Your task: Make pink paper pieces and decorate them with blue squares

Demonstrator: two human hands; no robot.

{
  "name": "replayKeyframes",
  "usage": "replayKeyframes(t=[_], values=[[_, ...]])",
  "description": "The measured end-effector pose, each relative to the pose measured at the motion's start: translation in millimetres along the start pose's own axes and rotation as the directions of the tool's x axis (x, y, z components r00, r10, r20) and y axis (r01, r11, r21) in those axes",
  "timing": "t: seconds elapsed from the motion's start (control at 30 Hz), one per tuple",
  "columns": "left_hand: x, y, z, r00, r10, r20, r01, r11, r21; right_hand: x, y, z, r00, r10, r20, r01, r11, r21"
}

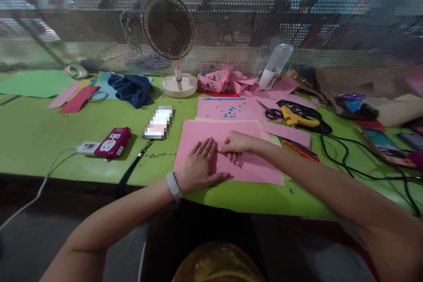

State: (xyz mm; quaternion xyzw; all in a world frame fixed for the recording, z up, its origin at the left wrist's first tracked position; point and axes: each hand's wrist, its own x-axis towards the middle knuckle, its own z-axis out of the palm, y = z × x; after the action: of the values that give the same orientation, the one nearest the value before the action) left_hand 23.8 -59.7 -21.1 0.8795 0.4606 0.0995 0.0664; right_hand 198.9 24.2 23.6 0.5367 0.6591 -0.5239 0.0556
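A sheet of pink paper [246, 134] lies on top of other sheets near the front edge of the green table. My left hand [199, 165] rests flat on it, fingers stretched and thumb apart, with a white band at the wrist. Close beside its fingertips, my right hand [238, 145] is closed, its fingers curled down at the paper. Whatever it may hold is hidden. A faint line runs across the sheet to the right of my right hand. Behind it is another pink sheet [214, 108] scattered with small blue dots.
Right of the sheets lie scissors [272, 112], a yellow glue gun [299, 119], an orange-and-black cutter [302, 149] and black cables. A fan [180, 86], a clear bottle [276, 66] and folded pink paper [228, 81] stand behind. Leftward are a phone [159, 122] and a purple power adapter [113, 143].
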Motion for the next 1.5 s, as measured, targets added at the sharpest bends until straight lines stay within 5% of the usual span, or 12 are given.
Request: replayKeyframes(t=[0.37,0.73,1.0,1.13,1.3,1.37,1.43,1.5], values=[[0,2,-2,1.0,0.01,-0.006,-0.01,0.999,0.046,-1,18,-10,1.0,-0.001,0.03,-0.002,0.995,0.097],[1,0,-2,0.999,0.036,-0.033,-0.034,0.998,0.056,-53,89,-56,0.969,0.217,-0.117,-0.208,0.975,0.084],[1,0,-3,0.999,0.004,0.033,-0.005,0.999,0.042,-31,55,-40,0.987,-0.024,-0.162,0.044,0.992,0.122],[3,-6,-11,0.998,0.024,0.05,-0.023,1.0,-0.019,-4,44,-23,0.997,-0.024,-0.073,0.028,0.998,0.06],[36,-17,-48,0.983,-0.144,-0.109,0.13,0.983,-0.126,-1,45,-21,0.999,-0.004,-0.054,0.008,0.997,0.074],[57,-22,-58,0.976,-0.203,0.083,0.218,0.94,-0.261,-3,45,-21,0.998,0.007,-0.065,-0.002,0.996,0.084],[76,-28,-57,0.901,-0.158,0.404,0.34,0.835,-0.433,-4,45,-21,0.998,0.011,-0.067,-0.005,0.995,0.097],[88,-34,-49,0.842,-0.115,0.527,0.415,0.761,-0.498,-3,45,-20,0.998,0.016,-0.059,-0.01,0.994,0.109]])
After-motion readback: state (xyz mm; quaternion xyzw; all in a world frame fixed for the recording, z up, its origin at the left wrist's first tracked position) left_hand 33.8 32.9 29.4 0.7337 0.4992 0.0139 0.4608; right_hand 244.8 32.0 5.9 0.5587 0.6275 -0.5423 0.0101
